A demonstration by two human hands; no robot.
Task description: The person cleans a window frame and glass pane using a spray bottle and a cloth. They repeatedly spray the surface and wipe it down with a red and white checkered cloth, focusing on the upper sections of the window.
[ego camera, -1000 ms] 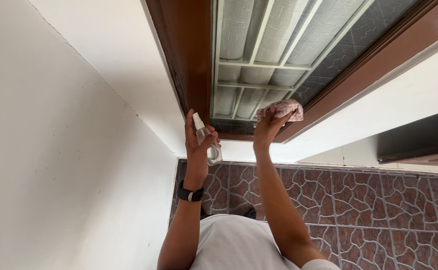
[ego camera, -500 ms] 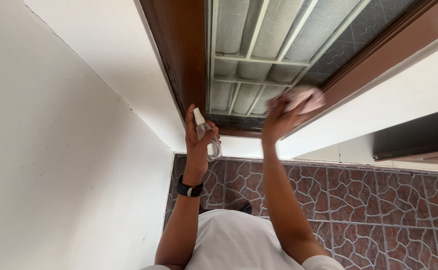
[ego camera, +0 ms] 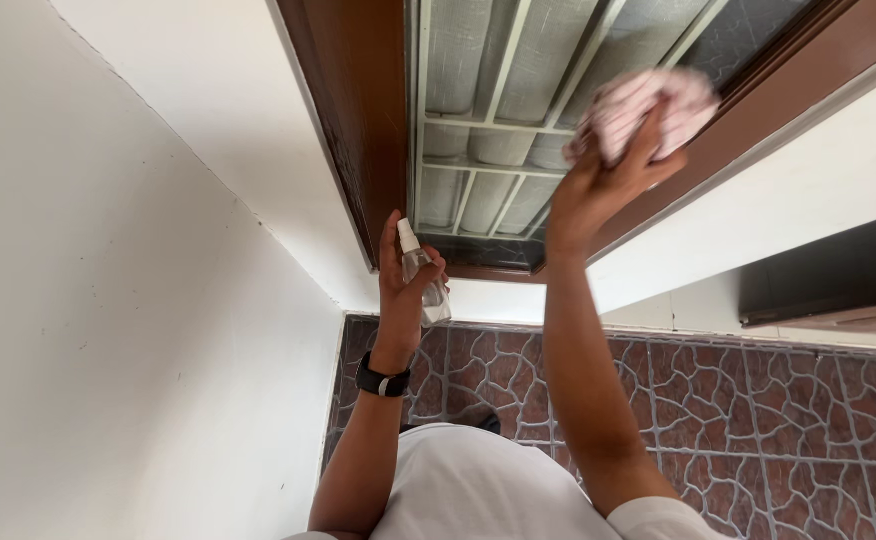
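No labels or signs that I can make out. Brown wooden window frame [ego camera: 358, 110] around patterned glass [ego camera: 478, 90], pale metal grille bars [ego camera: 503, 60] behind it; white wall [ego camera: 108, 300] at left, brown stone-pattern floor tiles [ego camera: 758, 400] below. Left hand [ego camera: 403, 290] closed around a small clear spray bottle [ego camera: 423, 285], white nozzle up, just under the frame's lower edge. Right hand [ego camera: 598, 185] grips a bunched pink cloth [ego camera: 648, 105], blurred, pressed against the glass near the frame's right side
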